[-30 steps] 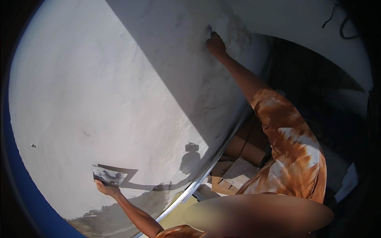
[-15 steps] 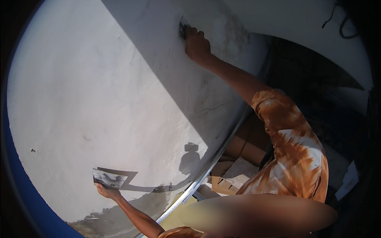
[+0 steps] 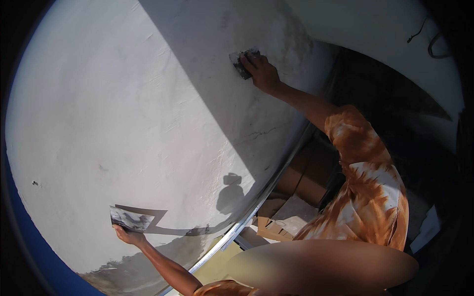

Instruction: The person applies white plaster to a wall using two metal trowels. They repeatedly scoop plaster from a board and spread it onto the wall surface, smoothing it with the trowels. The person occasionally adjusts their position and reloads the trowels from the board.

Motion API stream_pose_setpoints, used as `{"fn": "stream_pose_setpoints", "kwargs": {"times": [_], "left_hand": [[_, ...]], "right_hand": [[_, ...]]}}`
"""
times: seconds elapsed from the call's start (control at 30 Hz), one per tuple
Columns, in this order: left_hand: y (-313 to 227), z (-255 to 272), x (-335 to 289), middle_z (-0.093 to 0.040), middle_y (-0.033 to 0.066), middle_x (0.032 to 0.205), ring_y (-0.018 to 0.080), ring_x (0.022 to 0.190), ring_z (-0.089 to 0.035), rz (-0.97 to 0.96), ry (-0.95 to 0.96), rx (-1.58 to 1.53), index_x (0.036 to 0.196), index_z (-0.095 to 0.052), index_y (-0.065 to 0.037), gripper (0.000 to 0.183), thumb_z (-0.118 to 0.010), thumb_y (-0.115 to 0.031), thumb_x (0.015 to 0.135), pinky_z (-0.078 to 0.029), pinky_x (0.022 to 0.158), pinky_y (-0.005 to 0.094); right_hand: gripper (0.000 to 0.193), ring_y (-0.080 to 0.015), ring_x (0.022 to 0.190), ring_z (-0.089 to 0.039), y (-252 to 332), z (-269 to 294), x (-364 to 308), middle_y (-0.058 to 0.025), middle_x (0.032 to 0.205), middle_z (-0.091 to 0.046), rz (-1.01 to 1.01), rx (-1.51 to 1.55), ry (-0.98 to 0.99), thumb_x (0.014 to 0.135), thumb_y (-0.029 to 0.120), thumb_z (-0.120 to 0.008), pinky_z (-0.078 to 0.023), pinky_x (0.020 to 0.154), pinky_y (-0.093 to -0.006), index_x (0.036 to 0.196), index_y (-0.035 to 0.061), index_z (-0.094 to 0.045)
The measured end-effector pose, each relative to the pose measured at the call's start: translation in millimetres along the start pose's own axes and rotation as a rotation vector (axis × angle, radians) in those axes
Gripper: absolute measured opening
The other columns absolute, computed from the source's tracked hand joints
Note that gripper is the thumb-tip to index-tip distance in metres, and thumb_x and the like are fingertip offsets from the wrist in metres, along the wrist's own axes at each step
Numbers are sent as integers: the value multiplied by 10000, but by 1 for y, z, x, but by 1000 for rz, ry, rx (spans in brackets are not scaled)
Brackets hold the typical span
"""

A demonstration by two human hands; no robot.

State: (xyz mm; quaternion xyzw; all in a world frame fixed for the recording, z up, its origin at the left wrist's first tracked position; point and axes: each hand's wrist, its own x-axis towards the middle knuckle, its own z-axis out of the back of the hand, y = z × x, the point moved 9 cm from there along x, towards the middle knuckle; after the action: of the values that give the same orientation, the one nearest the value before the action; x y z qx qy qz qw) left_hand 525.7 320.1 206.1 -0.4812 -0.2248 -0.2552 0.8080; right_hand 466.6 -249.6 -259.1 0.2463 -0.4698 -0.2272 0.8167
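A white, rough-skimmed wall [image 3: 123, 123] fills most of the view, half in sun and half in shade. My right hand [image 3: 265, 74] is closed round a putty knife [image 3: 241, 64], whose dark, smeared blade lies against the shaded part high up. Lower left, my left hand [image 3: 129, 236] grips the edge of a wide putty knife [image 3: 131, 219] streaked with grey and white paste. That broad blade throws a sharp shadow on the sunlit plaster. The handles of both tools are mostly hidden by my fingers.
A metal edge strip [image 3: 237, 229] bounds the wall on the right. Beyond it are cardboard boxes [image 3: 306, 172] in a shaded space. Loose black cable [image 3: 434, 47] hangs at the upper right. A grey unskimmed patch [image 3: 143, 269] shows near the bottom, and a thin crack [image 3: 259, 133] crosses the plaster.
My right hand has moved down and slightly right along the wall, and its putty knife has turned. My left hand has barely shifted, still holding the wide putty knife.
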Motion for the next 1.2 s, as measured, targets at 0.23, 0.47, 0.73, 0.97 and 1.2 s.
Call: {"fn": "stream_pose_setpoints", "kwargs": {"times": [0.23, 0.47, 0.73, 0.97, 1.2], "left_hand": [[-1, -4, 3, -566, 183, 1228, 267, 1121, -558, -1, 11, -23, 1272, -511, 114, 578, -541, -382, 976, -448, 983, 399], [6, 6, 8, -566, 185, 1237, 284, 1127, -567, -32, -16, 20, 1286, -499, 105, 563, -524, -368, 982, -458, 982, 425], [9, 7, 13, -561, 191, 1252, 300, 1136, -570, -12, -13, 37, 1288, -499, 100, 560, -516, -368, 981, -467, 978, 433], [2, -3, 11, -598, 132, 1131, 215, 1037, -566, -47, -49, 7, 1150, -575, 92, 479, -560, -357, 982, -456, 926, 362], [10, -2, 18, -571, 186, 1215, 283, 1104, -576, -16, -56, 36, 1261, -514, 114, 561, -498, -383, 1000, -474, 950, 413]], "right_hand": [[473, -340, 1062, -603, -51, 7, -30, -104, 1207, -620, -332, 214, -149, 839, 16, -578, -557, 834, -456, 1296, 133, -544], [549, -399, 1160, -497, -53, -46, -16, -182, 1208, -533, -309, 108, 77, 787, 9, -563, -557, 839, -458, 1326, 31, -457], [386, -374, 1043, -633, -134, -39, -44, -187, 1186, -615, -874, 176, 133, 857, 94, -552, -540, 826, -494, 1241, 51, -543], [341, -452, 1010, -579, 3, -26, 40, -240, 1107, -511, -640, 223, 148, 830, 75, -589, -536, 796, -514, 1133, -27, -469], [500, -374, 1050, -601, -34, -23, -16, -208, 1171, -550, -674, 315, 95, 830, 63, -564, -530, 841, -530, 1308, -34, -454]]}}
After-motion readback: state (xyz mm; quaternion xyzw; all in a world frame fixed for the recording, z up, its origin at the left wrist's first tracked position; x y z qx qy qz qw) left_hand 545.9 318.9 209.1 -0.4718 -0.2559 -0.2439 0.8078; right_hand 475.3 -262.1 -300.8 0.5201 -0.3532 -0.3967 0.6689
